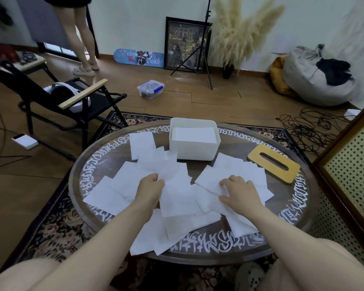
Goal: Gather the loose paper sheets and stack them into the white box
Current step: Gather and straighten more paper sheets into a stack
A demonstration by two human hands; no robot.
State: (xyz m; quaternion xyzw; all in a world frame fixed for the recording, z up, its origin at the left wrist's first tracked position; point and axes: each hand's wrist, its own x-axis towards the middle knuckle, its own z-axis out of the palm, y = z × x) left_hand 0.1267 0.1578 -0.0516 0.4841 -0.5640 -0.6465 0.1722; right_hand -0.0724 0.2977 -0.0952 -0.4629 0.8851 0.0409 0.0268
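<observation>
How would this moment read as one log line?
left hand: pinching sheet | right hand: pressing loose sheets | white box: partly filled

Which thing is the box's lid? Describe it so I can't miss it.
On the round dark wooden table, look right of the white plastic box. The flat yellow wooden lid lies there, alone in having a long oval slot.

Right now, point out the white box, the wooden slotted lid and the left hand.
white box (194, 151): head view, on its front wall.
wooden slotted lid (283, 172): head view, on its near rim beside the slot.
left hand (150, 186): head view, on the back of the hand.
</observation>
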